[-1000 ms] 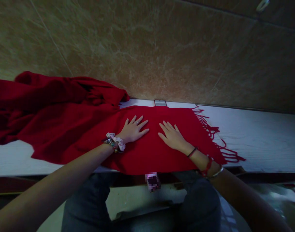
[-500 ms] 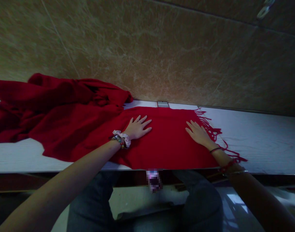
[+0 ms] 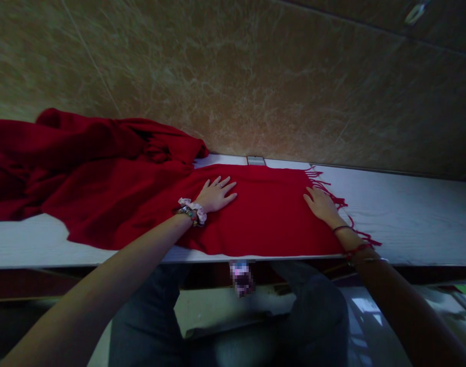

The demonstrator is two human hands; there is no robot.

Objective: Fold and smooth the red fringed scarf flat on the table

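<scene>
- L hand point(image 3: 214, 196): palm down on red scarf point(image 3: 271, 219), near the mid of the pic; fingers spread wide & nearly straight, thumb out, nothing gripped.
- R hand point(image 3: 321, 204): palm down on same scarf, by its fringe point(image 3: 324, 190); fingers close tog., thumb apart, so hand's open; no pinch visible, but can't tell what's under the palm.
- Scarf: lies lengthwise on white table point(image 3: 416, 219); flat & smooth btwn hands, wrinkled L of L hand, bunched in a heap at far L; fringed end on R side, strands loose on tabletop.
- Scarf's near edge runs approx. along table's front edge.
- L wrist: pale scrunchie point(image 3: 198, 210) w/ beaded bracelets; R wrist: dark band, red bracelet point(image 3: 358, 250), metal bangle.
- Small grey rect. item point(image 3: 256, 160) just beyond scarf's far edge, nr brown marbled surface point(image 3: 225, 81).
- Below table edge: jeans legs point(image 3: 317, 316), plus pixelated item point(image 3: 241, 278) btwn them, can't ID.
</scene>
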